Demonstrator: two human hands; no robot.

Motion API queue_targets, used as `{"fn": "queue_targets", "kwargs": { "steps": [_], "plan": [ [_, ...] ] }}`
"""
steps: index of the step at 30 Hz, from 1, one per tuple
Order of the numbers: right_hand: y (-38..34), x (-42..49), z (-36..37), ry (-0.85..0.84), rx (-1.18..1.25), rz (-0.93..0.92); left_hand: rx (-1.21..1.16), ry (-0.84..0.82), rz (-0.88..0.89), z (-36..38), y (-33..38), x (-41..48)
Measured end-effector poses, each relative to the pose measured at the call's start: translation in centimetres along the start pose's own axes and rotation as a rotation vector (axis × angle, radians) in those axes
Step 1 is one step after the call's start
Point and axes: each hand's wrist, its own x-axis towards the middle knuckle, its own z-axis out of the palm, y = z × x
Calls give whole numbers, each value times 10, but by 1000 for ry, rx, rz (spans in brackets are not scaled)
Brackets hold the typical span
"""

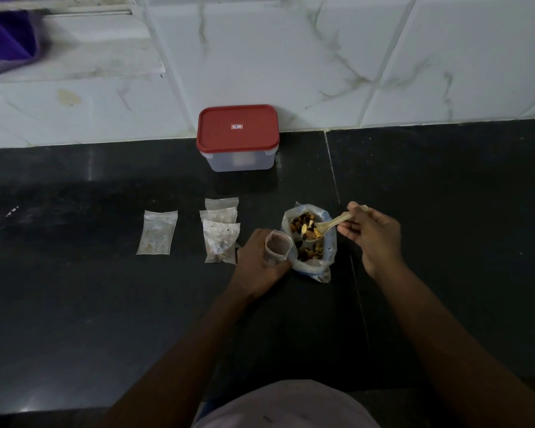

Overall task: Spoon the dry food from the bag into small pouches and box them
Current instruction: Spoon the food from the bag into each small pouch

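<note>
An open clear bag of mixed dry food (311, 242) stands on the black counter (105, 304). My right hand (372, 236) pinches a pale plastic spoon (328, 225) whose bowl, loaded with pieces, hovers over the bag's mouth. My left hand (257, 257) grips a small clear pouch (277, 247) held open and upright just left of the bag. Three small pouches (221, 233) lie overlapping to the left, and one more pouch (158, 231) lies apart further left. A clear box with a red lid (238, 137), closed, sits at the back against the wall.
White marble-pattern tiles (291, 57) back the counter. A purple cloth (7, 41) hangs at the top left. A seam (332, 168) runs through the counter right of the box.
</note>
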Motion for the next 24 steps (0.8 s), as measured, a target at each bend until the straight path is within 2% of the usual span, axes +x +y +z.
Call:
{"fn": "queue_targets", "kwargs": {
  "steps": [8,16,24],
  "plan": [
    [-11,-21,18,-116,44,-63,46,-10,64,5,3,9],
    [2,-30,32,-117,-15,-105,108,-11,103,7,4,13],
    [13,-42,34,-202,-242,-306,103,-10,104,9,4,14]
  ]
}}
